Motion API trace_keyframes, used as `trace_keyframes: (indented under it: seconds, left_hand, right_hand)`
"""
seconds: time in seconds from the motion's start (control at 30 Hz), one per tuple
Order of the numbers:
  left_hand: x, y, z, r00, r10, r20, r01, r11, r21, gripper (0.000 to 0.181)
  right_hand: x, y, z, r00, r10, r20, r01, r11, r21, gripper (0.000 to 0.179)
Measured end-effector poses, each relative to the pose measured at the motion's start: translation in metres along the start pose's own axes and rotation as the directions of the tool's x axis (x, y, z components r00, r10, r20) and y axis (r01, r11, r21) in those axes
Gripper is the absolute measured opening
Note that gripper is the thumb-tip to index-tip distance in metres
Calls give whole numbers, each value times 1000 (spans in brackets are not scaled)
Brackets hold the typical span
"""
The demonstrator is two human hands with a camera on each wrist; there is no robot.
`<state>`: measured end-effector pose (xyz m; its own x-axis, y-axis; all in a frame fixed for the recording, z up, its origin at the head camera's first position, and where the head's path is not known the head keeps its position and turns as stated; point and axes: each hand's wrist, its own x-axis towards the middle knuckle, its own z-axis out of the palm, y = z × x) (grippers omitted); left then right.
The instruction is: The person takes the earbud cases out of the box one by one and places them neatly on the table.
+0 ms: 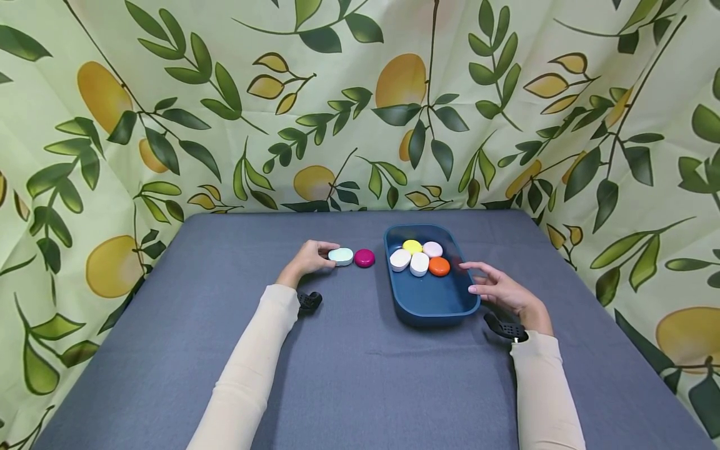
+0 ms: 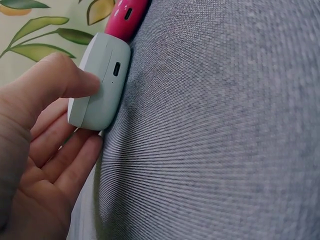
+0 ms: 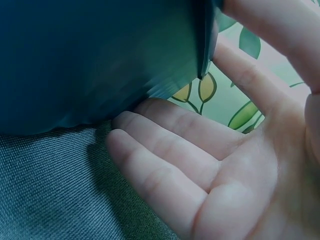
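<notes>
My left hand (image 1: 308, 259) pinches a mint-green earbud charging case (image 1: 340, 256) between thumb and fingers at its left end. In the left wrist view, the case (image 2: 107, 82) stands at the table surface with its charging port facing the camera. Right beside it sits a magenta earbud case (image 1: 364, 258). My right hand (image 1: 506, 292) is at the right wall of a blue bin (image 1: 433, 300), thumb and index finger at the rim. The right wrist view shows the other fingers (image 3: 165, 175) extended along the bin's outer underside.
Several earbud cases lie in the back half of the bin: a yellow one (image 1: 412, 247), a pale lilac one (image 1: 432, 249), an orange one (image 1: 439, 267) and white ones (image 1: 419, 264). A leaf-and-fruit patterned curtain (image 1: 337, 125) borders the grey table (image 1: 349, 375) at the back and sides.
</notes>
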<state>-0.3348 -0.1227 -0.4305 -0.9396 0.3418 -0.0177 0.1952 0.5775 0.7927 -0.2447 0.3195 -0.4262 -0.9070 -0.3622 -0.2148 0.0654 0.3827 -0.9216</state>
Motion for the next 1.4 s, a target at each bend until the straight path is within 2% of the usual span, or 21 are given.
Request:
trace_keyframes:
  seconds: [0.3, 0.67, 0.97, 1.2, 1.4]
  left_hand:
    - [-1, 3, -1, 1000, 10, 16, -10, 1000, -24, 48]
    - [-2, 18, -10, 1000, 8, 15, -7, 998, -58, 50]
    - [-1, 38, -8, 991, 133, 2, -133, 990, -45, 50]
    - [-3, 60, -3, 984, 176, 29, -174, 983, -54, 50]
    - [-3, 78, 13, 976, 209, 60, -206, 977, -63, 49]
  right_hand:
    - [0, 1, -1, 1000, -1, 4, 1, 1000, 0, 58]
    - [1, 1, -2, 1000, -2, 4, 2, 1000, 4, 57]
    - [1, 1, -1, 1000, -7, 0, 7, 1000, 7, 57]
    - [1, 1, -1, 1000, 8, -3, -8, 1000, 10, 58]
    - [0, 0, -1, 1000, 11, -7, -11, 1000, 6, 57]
